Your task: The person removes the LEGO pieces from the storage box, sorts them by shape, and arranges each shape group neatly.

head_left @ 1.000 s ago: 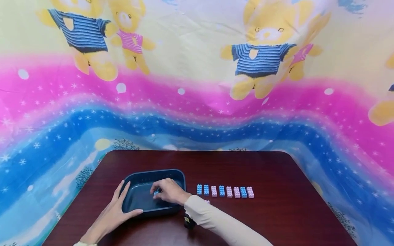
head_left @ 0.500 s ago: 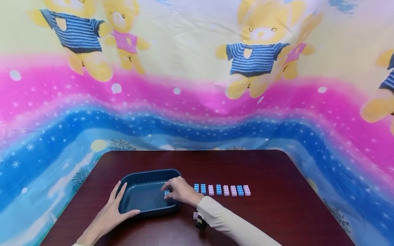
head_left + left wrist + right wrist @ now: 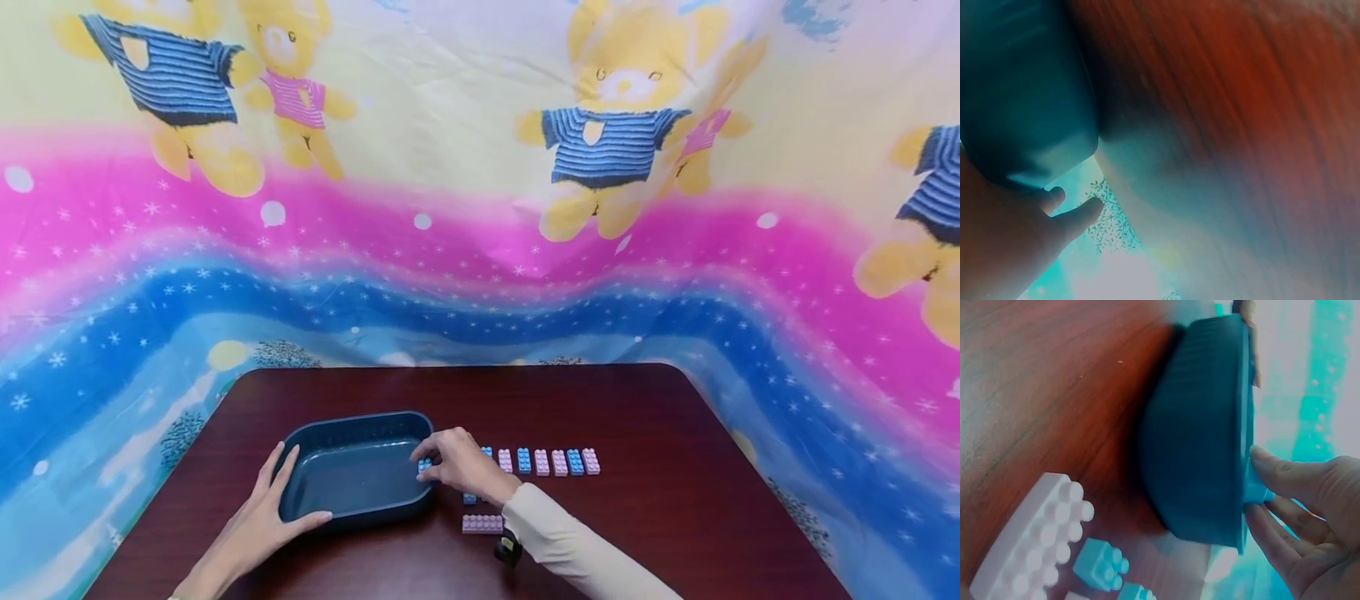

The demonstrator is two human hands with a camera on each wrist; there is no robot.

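A dark blue-green tray (image 3: 356,479) lies at the left of the table. My left hand (image 3: 251,521) rests on its left end, fingers and thumb spread straight along the rim. Over the tray's right rim, my right hand (image 3: 465,464) pinches a small blue building block (image 3: 1255,486) between thumb and fingers; in the right wrist view the block overlaps the rim. The left wrist view is blurred and shows the tray's side (image 3: 1029,94) with that hand's fingers below it.
Pink and blue building blocks (image 3: 542,462) stand in a row right of the tray, partly behind my right hand. Nearer the front lie a long pink block (image 3: 482,524) and a small blue block (image 3: 1099,564). A patterned curtain (image 3: 465,275) hangs behind the table.
My right hand has moved right, from inside the tray to its right rim, carrying the blue block. My left hand stays on the tray. The head view has turned slightly right.
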